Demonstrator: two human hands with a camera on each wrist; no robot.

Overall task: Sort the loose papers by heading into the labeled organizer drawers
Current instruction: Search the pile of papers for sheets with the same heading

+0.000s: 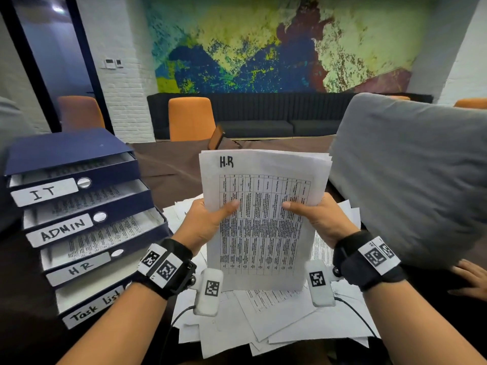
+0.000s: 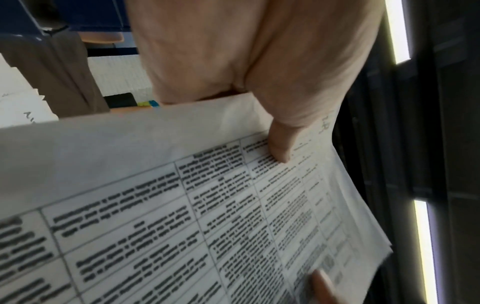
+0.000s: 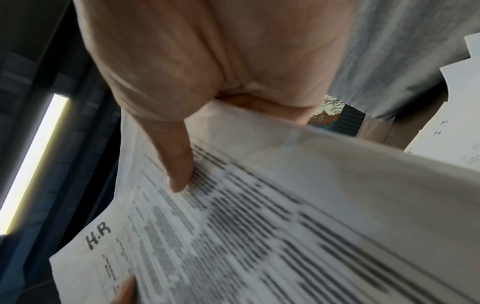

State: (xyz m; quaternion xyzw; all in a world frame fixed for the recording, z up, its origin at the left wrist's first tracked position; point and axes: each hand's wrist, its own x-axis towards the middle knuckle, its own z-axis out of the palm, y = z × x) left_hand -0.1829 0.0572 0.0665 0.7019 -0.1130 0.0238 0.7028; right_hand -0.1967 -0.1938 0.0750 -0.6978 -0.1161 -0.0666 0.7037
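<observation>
A sheaf of papers [image 1: 263, 222] stands nearly upright at the centre of the head view, its front sheet headed "H.R" in black marker above a printed table. The left hand [image 1: 204, 222] pinches the sheaf's left edge, thumb pressed flat on the front sheet and fingers hidden behind; the left wrist view shows the thumb [image 2: 280, 148] lying on the table print. The right hand [image 1: 320, 219] pinches the right edge the same way, its thumb [image 3: 179, 170] on the print in the right wrist view, with the "H.R" heading below it. Several sheet edges fan out at the sheaf's upper right corner.

Under the hands, from centre toward 6 o'clock, a loose pile of papers [image 1: 276, 320] lies spread on the dark brown table [image 1: 168, 167].

At 9 o'clock stands a navy drawer organizer [image 1: 68, 151], its drawers pulled out stepwise. From top down their white labels read "IT" [image 1: 44, 192], "ADMIN" [image 1: 62, 230], "HR" [image 1: 79, 268] and "Task list" [image 1: 93, 308]. Printed sheets lie in the open IT, ADMIN and HR drawers.

At 3 o'clock a grey cushion [image 1: 416, 175] fills the view, and another person's hand [image 1: 471, 283] rests on the table at 4 o'clock. At 12 o'clock are an orange chair [image 1: 191, 118], a dark bench [image 1: 263, 114] and a colourful wall mural [image 1: 276, 43].
</observation>
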